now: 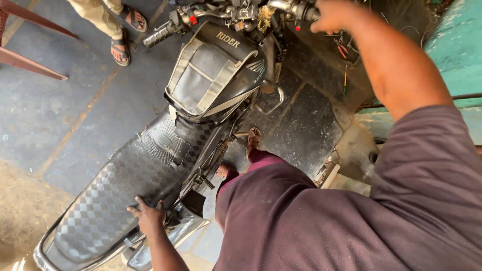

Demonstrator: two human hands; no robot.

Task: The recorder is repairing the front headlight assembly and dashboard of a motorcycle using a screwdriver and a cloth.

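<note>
Left hand (149, 217): lower left of the frame, fingers spread wide, palm pressed flat on the rear part of the seat; nothing clasped.
Right hand (332, 15): top edge, right of centre, arm stretched forward, fingers curled around the right handlebar grip (304, 10); firm wrap, grip mostly hidden under the hand.
Motorcycle (216, 80): black, running diagonally from lower left to top centre, standing just left of the purple-clad body.
Seat (120, 185): black, diamond-quilted cover, lower left.
Tank (213, 70): centre top, covered by a black and grey padded cover.
Left handlebar grip (158, 35): upper left of centre, ribbed, untouched.
Foot in sandal (253, 138): centre, on the dark floor just right of the engine.
Another person's feet (123, 35): upper left, sandals, khaki trouser legs, well apart from the bike.
Red chair legs (30, 60): far upper left.
Teal wall (459, 45): right edge.
</note>
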